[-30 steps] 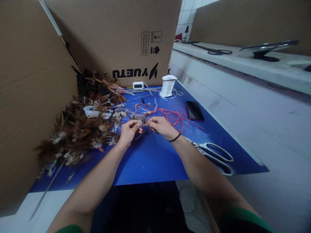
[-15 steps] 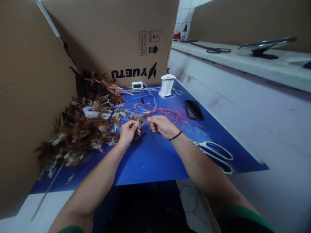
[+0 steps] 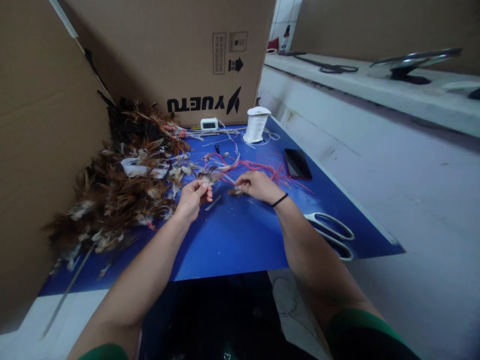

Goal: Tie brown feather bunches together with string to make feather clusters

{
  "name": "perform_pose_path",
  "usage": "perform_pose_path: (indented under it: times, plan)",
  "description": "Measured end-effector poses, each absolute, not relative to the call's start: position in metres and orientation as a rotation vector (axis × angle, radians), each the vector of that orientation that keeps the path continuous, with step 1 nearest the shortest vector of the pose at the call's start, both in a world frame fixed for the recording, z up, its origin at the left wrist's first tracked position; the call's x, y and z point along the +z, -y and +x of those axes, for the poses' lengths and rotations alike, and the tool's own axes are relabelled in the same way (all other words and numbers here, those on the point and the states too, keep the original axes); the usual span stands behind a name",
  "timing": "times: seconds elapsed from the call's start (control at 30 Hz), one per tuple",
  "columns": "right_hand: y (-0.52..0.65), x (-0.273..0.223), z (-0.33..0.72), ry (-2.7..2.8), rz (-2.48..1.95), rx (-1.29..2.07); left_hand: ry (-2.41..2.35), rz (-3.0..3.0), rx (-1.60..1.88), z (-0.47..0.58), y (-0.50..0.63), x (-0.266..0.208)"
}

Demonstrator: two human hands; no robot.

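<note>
My left hand (image 3: 193, 201) is closed in a pinch on a small tuft of grey-brown feathers (image 3: 208, 177), which fans out above the thumb and fingertips. To its right, my right hand (image 3: 258, 186) is low over the blue table, fingers pinched together at a small brown feather (image 3: 235, 192). Part of that feather is hidden under the fingers. Between the hands and a little nearer to me lies a short clear strip (image 3: 213, 203). Red strings (image 3: 258, 166) are tangled just behind my right hand.
A large heap of brown feathers (image 3: 112, 200) covers the table's left side. At the back stand a white spool (image 3: 257, 126) and a small digital clock (image 3: 209, 124). A phone (image 3: 297, 164) and scissors (image 3: 333, 227) lie on the right. Cardboard (image 3: 157, 55) walls the back and left.
My hands have moved apart. The right hand has gone from up beside the left hand's tuft down to the small brown feather; the left still pinches its tuft. The view has shifted slightly.
</note>
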State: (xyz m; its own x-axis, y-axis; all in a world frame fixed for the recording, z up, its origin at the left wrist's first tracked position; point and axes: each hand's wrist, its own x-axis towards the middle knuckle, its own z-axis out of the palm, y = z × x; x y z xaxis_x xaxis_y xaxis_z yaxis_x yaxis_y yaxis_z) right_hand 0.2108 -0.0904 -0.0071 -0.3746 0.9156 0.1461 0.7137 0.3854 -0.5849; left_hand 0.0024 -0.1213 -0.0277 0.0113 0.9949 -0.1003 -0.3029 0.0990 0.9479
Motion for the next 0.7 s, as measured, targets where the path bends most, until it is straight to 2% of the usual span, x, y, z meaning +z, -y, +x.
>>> perform_pose_path:
  times: [0.43,0.53,0.7]
  plan:
    - [0.094,-0.013,0.203,2.458,-1.327,0.267,-0.999,0.853,1.251,0.003,0.123,-0.026]
    - [0.092,-0.011,0.203,2.225,-1.329,0.457,-1.007,0.842,1.245,0.004,0.124,-0.025]
    - [0.097,0.002,0.201,1.611,-1.187,1.064,-1.010,0.817,1.218,0.006,0.126,-0.025]
